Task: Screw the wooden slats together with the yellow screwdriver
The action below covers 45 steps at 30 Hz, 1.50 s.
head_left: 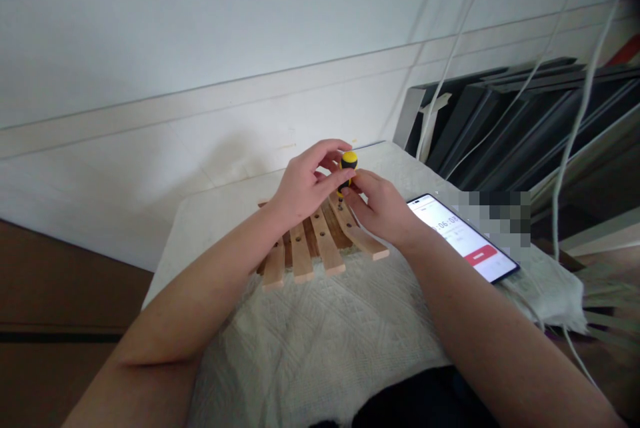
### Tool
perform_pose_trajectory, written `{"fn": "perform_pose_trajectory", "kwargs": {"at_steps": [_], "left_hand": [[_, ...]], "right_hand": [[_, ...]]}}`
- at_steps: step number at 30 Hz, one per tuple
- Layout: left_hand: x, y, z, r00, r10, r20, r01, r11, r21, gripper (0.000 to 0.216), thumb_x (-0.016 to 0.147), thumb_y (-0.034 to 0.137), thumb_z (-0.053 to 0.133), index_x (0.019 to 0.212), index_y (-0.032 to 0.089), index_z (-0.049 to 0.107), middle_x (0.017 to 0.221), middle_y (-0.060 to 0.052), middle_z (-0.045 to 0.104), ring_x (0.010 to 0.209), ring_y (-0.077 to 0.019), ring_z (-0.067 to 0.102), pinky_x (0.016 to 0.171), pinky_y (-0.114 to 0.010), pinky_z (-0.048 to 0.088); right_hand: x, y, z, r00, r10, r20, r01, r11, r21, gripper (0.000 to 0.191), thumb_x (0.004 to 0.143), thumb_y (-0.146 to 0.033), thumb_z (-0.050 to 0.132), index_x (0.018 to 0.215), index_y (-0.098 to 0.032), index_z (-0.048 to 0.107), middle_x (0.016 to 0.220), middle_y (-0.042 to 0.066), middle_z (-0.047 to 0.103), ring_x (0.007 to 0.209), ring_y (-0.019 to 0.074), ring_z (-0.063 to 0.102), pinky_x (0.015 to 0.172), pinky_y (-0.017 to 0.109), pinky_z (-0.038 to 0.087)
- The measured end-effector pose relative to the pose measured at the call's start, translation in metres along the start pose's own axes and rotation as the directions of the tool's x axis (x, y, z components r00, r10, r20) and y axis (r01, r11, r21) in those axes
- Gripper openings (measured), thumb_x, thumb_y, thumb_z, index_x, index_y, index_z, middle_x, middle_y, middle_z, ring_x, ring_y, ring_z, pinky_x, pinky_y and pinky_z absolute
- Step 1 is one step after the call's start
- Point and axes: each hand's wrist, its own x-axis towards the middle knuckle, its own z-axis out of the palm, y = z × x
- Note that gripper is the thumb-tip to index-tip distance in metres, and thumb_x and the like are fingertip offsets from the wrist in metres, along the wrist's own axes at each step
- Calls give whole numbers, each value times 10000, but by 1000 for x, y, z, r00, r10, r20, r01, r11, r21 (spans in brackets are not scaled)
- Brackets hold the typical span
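A small wooden slat rack (pixel 320 245) lies on a white textured cloth (pixel 325 335) over a low table. A stubby screwdriver with a yellow and black handle (pixel 347 168) stands upright, its tip down on one of the far slats. My left hand (pixel 303 185) curls around the handle from the left, fingers pinching it. My right hand (pixel 383 208) rests on the right slats and touches the lower part of the screwdriver with its fingertips.
A phone (pixel 463 236) with a lit timer screen and a red button lies on the cloth to the right. Dark panels (pixel 515 128) lean against the white wall at the right, with white cables (pixel 570 141) hanging in front.
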Motion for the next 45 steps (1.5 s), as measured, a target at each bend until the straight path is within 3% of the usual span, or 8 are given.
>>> {"fn": "perform_pose_trajectory", "kwargs": {"at_steps": [6, 13, 19, 24, 29, 36, 41, 45], "left_hand": [[0, 4, -1, 999, 50, 19, -51, 995, 83, 251, 866, 232, 602, 1113, 185, 609, 1084, -41, 661, 860, -101, 647, 611, -151, 534], [2, 2, -2, 995, 100, -19, -96, 986, 140, 205, 833, 218, 642, 1027, 176, 590, 990, -15, 662, 857, -99, 638, 738, -213, 552], [-1, 0, 0, 995, 48, -86, -37, 992, 119, 281, 803, 292, 676, 1031, 179, 558, 975, -29, 616, 675, -70, 585, 556, -175, 509], [-1, 3, -6, 991, 134, 23, -136, 979, 150, 276, 900, 239, 527, 1169, 204, 578, 1112, -52, 647, 909, -117, 637, 704, -216, 553], [1, 4, -7, 999, 40, -4, -39, 990, 135, 232, 840, 232, 620, 1065, 174, 620, 1019, -35, 669, 805, -106, 642, 636, -195, 546], [0, 4, -1, 997, 59, -57, -51, 988, 143, 238, 791, 307, 697, 958, 159, 616, 913, -18, 656, 683, -79, 607, 569, -175, 517], [-1, 11, -6, 994, 103, 42, -109, 978, 180, 270, 879, 293, 572, 1126, 195, 618, 1031, -50, 672, 873, -121, 640, 606, -178, 534], [-1, 14, -6, 996, 76, 52, -83, 982, 171, 216, 881, 232, 557, 1075, 183, 639, 1015, -36, 691, 869, -113, 647, 628, -176, 540]], "right_hand": [[0, 1, 6, 992, -60, -109, 51, 995, -83, 137, 907, -317, 525, 869, -185, 532, 890, 87, 567, 850, 212, 525, 748, 376, 458], [2, -2, 5, 994, 56, -97, -57, 998, -13, 101, 891, -227, 530, 975, -175, 550, 859, 64, 627, 778, 190, 578, 702, 343, 470], [2, -3, 3, 996, 63, -66, -64, 998, -17, 102, 908, -229, 485, 909, -171, 569, 840, 72, 660, 759, 190, 593, 683, 326, 451], [2, -2, 4, 999, 21, -25, -20, 1000, 11, 147, 945, -228, 395, 900, -182, 527, 840, 73, 626, 749, 180, 560, 680, 319, 433], [1, 0, 4, 998, -29, -49, 29, 1000, -3, 167, 942, -249, 414, 870, -178, 547, 808, 64, 585, 758, 186, 536, 698, 336, 433], [2, -1, 1, 999, 25, -35, -25, 1000, 15, 96, 893, -241, 517, 833, -189, 571, 828, 52, 600, 787, 182, 560, 722, 341, 458], [4, -3, 4, 1000, 1, 16, -2, 1000, 17, 139, 906, -195, 426, 933, -176, 561, 920, 102, 614, 884, 222, 572, 795, 394, 478], [3, -3, 5, 1000, -14, 4, 14, 1000, 16, 151, 913, -210, 419, 930, -168, 563, 900, 101, 608, 858, 214, 570, 777, 381, 475]]}}
